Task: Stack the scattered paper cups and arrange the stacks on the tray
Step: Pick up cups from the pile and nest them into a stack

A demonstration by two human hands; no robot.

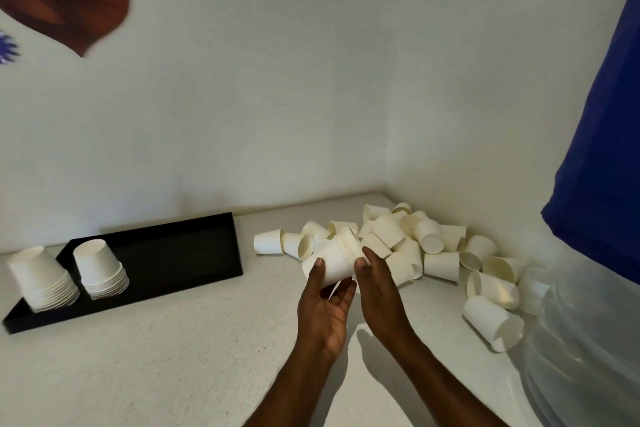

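Both hands, left [325, 302] and right [377, 288], are gripping a tilted, nested stack of white paper cups [334, 260] mid-frame.

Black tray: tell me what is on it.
On the tray stand two upside-down cup stacks, the left stack and the right stack. Whatever lies under them is hidden.

I'm looking down on a pale, speckled stone-like countertop [166, 360] that runs into the corner of two white walls. A long black rectangular tray [180, 253] lies on it at the left, set at an angle near the back wall. A loose heap of small white paper cups [391, 230] fills the far right corner, most on their sides, touching and overlapping. A translucent ribbed plastic container [575, 340] sits at the right edge, just beside the nearest cups.
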